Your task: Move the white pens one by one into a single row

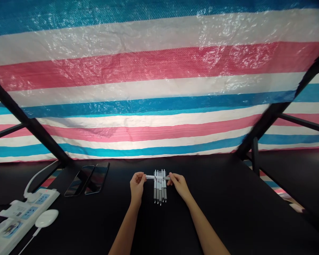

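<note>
Several white and grey pens (160, 193) lie side by side on the black table (95, 226), their grey tips toward me. Another white and grey pen (150, 176) is held crosswise over their upper part, its grey end to the right. My left hand (137, 184) pinches the white end of this pen. My right hand (178, 183) pinches its grey end between thumb and fingers. Whether the crosswise pen touches the ones beneath it cannot be made out.
Two dark phones (79, 180) (97, 179) lie at the back left. A white power strip (29, 216) with plugs and a white round device (47, 218) with a cable are at the left. Black frame bars (266, 124) and a striped sheet (154, 131) stand behind the table.
</note>
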A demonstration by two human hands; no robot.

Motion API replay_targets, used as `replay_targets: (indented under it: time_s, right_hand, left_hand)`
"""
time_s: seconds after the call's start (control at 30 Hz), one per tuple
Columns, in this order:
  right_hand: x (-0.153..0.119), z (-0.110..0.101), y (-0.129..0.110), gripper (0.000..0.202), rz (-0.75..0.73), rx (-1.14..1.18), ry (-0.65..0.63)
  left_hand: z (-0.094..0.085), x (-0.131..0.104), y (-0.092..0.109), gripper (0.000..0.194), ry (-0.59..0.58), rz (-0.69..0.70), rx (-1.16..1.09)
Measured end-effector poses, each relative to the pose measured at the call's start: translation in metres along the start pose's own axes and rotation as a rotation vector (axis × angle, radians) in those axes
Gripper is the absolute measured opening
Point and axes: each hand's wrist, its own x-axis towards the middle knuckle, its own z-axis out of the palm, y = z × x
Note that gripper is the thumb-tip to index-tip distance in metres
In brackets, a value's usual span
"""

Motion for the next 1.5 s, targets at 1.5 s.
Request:
replay_targets:
  time_s: [1.5]
  right_hand:
    - [-0.0021,-0.0003,-0.0037,0.038,-0.003,-0.013,-0.052]
  left_hand:
    - [-0.0001,-0.0006,0.0014,0.027,0.026,0.009,-0.011]
